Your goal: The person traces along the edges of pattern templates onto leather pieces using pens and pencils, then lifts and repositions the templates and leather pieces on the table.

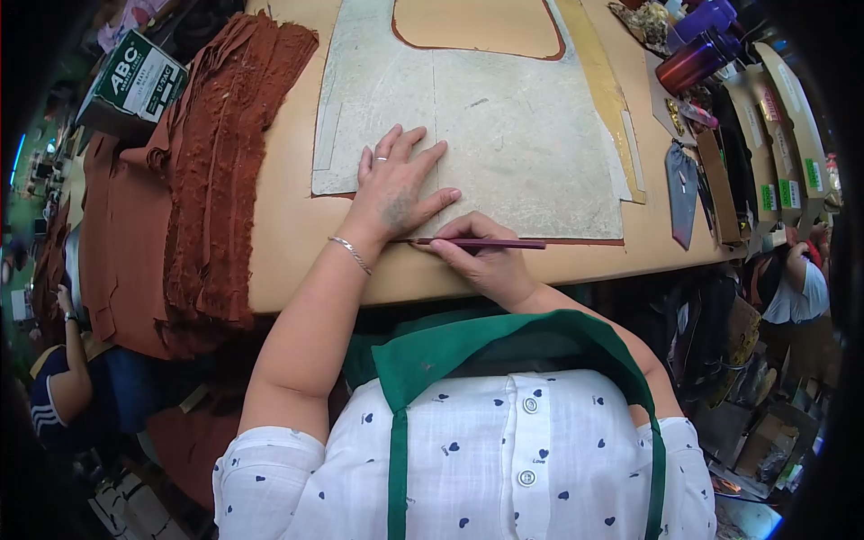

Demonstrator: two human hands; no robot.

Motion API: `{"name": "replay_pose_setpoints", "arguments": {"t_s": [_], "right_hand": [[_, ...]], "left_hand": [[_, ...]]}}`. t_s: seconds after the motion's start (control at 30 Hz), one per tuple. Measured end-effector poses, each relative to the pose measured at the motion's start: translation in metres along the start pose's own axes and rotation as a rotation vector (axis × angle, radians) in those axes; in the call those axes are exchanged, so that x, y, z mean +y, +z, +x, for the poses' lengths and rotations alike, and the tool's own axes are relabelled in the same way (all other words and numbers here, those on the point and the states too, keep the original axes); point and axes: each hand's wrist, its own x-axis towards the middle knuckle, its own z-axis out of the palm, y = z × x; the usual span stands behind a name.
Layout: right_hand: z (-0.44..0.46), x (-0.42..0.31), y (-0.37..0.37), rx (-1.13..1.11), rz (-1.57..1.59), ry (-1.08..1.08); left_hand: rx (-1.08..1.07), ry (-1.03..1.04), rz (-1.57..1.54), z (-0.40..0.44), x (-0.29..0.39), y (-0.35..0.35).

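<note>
A large grey-white pattern sheet [513,135] with a cut-out at its top lies on the tan table [288,243]. Reddish-brown material [576,241] shows as a thin strip along the sheet's lower edge and around the cut-out. My left hand [402,184], wearing a ring, lies flat on the sheet's lower left part with its fingers apart. My right hand [486,261] grips a dark purple pencil [513,244], its tip at the sheet's lower edge beside my left wrist.
Stacked brown material [211,171] and a green-and-white ABC box [135,81] are at the left. Bottles [697,58], a grey cloth-like piece [681,193] and upright boxes [783,135] stand or lie at the right. Another person [67,382] is at the far left.
</note>
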Motion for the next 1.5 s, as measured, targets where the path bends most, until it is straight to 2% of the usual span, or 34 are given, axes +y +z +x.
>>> {"name": "replay_pose_setpoints", "arguments": {"t_s": [0.07,0.17,0.27,0.37,0.63,0.83,0.97,1.0,1.07,1.13,1.23,1.3,1.43,1.5], "right_hand": [[0.003,0.001,0.007,0.0,-0.029,-0.03],[0.009,0.004,0.015,-0.019,-0.015,-0.075],[0.011,0.007,0.016,-0.036,0.003,-0.057],[0.007,0.002,0.0,-0.019,-0.032,-0.105],[-0.022,-0.001,-0.101,0.158,0.029,0.175],[-0.045,-0.001,-0.172,0.264,-0.058,0.208],[-0.066,-0.001,-0.217,0.451,-0.153,0.208],[-0.071,-0.001,-0.225,0.465,-0.227,0.154],[-0.077,-0.006,-0.231,0.537,-0.113,0.07],[-0.077,-0.012,-0.224,0.597,0.011,0.004],[-0.063,-0.002,-0.188,0.565,-0.007,0.03],[-0.046,-0.003,-0.142,0.433,0.096,0.154],[-0.017,0.0,-0.06,0.06,0.054,0.11],[-0.006,-0.003,-0.029,0.012,0.105,0.11]], "left_hand": [[-0.007,0.08,-0.067,0.001,-0.015,0.001],[-0.133,0.187,-0.104,0.004,-0.032,-0.009],[-0.179,0.117,0.128,-0.002,-0.02,-0.014],[-0.166,0.111,0.199,-0.003,-0.017,-0.015],[-0.233,0.065,0.186,0.0,-0.012,-0.018],[-0.233,0.071,0.211,0.002,-0.01,-0.017],[-0.239,0.079,0.218,0.003,-0.008,-0.019],[-0.242,0.079,0.22,0.003,-0.006,-0.02],[-0.242,0.071,0.226,0.004,-0.005,-0.02],[-0.243,0.066,0.224,0.003,-0.004,-0.019],[-0.243,0.076,0.216,0.004,-0.005,-0.019],[-0.251,0.07,0.221,0.004,-0.006,-0.019],[-0.171,0.096,0.207,-0.001,-0.014,-0.014],[-0.159,0.1,0.192,-0.001,-0.014,-0.014]]}}
